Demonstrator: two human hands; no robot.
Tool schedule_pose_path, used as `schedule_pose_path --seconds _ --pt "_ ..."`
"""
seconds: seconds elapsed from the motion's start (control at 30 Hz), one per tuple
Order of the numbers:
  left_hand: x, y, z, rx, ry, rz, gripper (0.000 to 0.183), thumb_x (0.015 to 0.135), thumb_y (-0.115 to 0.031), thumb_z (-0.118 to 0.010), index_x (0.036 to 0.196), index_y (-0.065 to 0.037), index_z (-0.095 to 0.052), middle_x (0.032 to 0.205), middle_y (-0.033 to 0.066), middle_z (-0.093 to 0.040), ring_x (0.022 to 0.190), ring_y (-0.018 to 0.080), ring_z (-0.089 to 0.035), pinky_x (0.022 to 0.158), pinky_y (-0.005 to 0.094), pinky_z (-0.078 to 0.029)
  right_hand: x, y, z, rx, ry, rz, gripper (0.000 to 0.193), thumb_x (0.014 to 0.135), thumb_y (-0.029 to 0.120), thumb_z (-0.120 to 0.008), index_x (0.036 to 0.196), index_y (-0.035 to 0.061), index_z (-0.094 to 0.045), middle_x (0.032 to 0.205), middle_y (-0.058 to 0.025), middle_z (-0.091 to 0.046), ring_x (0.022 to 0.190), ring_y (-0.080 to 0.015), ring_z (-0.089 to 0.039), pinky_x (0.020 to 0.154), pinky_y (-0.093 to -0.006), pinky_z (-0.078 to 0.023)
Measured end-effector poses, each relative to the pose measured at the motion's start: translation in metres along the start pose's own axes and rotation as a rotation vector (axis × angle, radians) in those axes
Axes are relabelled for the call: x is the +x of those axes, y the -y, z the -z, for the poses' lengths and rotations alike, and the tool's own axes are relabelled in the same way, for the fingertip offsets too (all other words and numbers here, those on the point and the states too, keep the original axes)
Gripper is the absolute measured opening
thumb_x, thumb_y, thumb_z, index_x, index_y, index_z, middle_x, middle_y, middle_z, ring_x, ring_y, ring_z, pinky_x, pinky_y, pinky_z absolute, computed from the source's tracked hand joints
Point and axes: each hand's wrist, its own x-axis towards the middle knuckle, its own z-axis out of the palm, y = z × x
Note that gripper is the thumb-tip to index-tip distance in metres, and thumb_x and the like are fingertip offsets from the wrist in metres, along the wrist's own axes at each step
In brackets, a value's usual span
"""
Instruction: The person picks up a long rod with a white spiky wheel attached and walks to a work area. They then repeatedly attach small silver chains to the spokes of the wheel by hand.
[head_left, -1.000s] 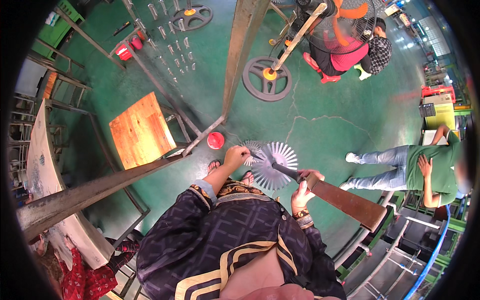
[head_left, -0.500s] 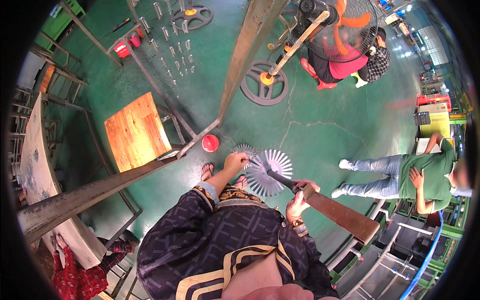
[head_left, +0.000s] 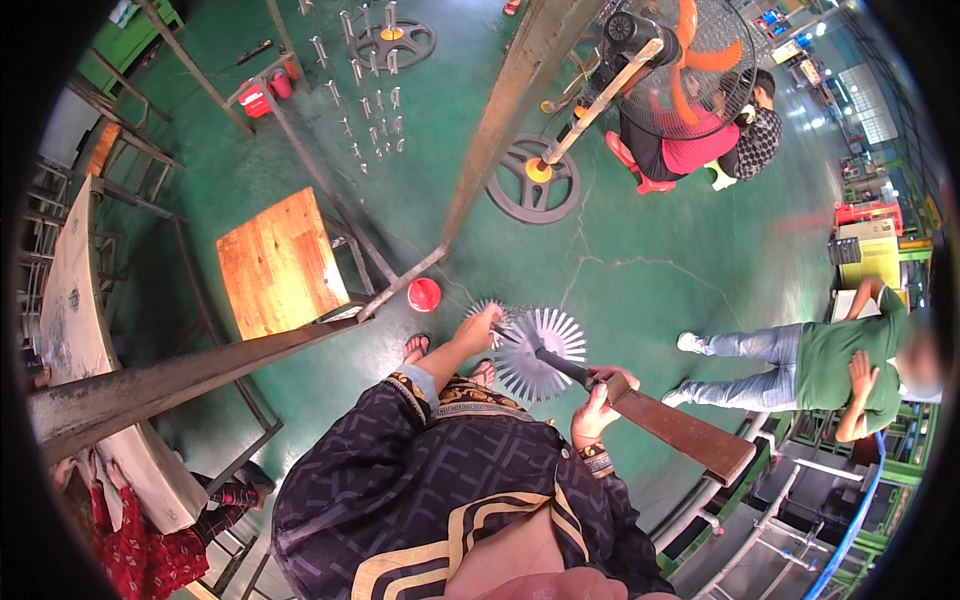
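My right hand (head_left: 597, 412) is closed around a dark rod (head_left: 563, 368), close to where it meets a long brown rectangular bar (head_left: 690, 437). The rod's far end reaches the middle of a round silver piece with many radial strips (head_left: 545, 377), like a fan of flat blades. To the left, my left hand (head_left: 480, 329) has its fingers drawn together beside the edge of this piece. A second, smaller finned shape shows partly behind that hand. What the left fingers grip is too small to make out.
A steel frame post (head_left: 480, 150) and beam (head_left: 200, 380) stand close by on the left. Beyond them are a wooden board (head_left: 285, 265) and a red bucket (head_left: 424, 294). A fan (head_left: 685, 60) stands ahead. A person in green (head_left: 845, 365) is at the right; others sit farther off.
The view has shifted slightly, so the surroundings sit a little lower. Both hands keep about the same places at the rod and the silver piece. The person in green has shifted an arm.
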Motion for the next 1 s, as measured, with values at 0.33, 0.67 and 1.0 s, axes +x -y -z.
schedule_pose_path --seconds 0.33,0.67,1.0 --pt "-0.001 -0.105 0.134 -0.082 0.021 -0.170 0.027 0.071 0.001 -0.061 0.096 -0.004 -0.053 0.090 0.0080 -0.064 0.075 0.0179 -0.062 0.066 0.0327 -0.049 -0.007 -0.021 0.008 -0.154 -0.047 0.050 0.026 0.085 0.020 -0.056 0.096 0.0027 -0.040 0.082 -0.0081 -0.049 0.074 -0.0187 -0.052 0.073 -0.0320 -0.042" --pt "-0.074 -0.384 0.366 -0.009 -0.903 -1.074 0.008 0.076 0.007 -0.062 0.083 0.004 -0.060 0.079 0.0087 -0.063 0.071 0.0148 -0.059 0.066 0.0254 -0.049 -0.016 -0.040 0.010 -0.133 -0.186 -0.014 0.044 0.082 0.021 -0.062 0.111 -0.0020 -0.038 0.092 -0.0105 -0.045 0.080 -0.0199 -0.046 0.073 -0.0327 -0.040" --pt "-0.041 -0.535 0.470 0.087 -1.404 -1.202 0.023 0.070 -0.017 -0.074 0.084 0.000 -0.068 0.074 0.0104 -0.067 0.068 0.0137 -0.063 0.067 0.0257 -0.048 -0.024 -0.032 0.013 -0.128 -0.263 -0.100 0.053 0.076 0.026 -0.066 0.109 -0.0070 -0.042 0.097 -0.0174 -0.046 0.085 -0.0280 -0.046 0.079 -0.0405 -0.039"
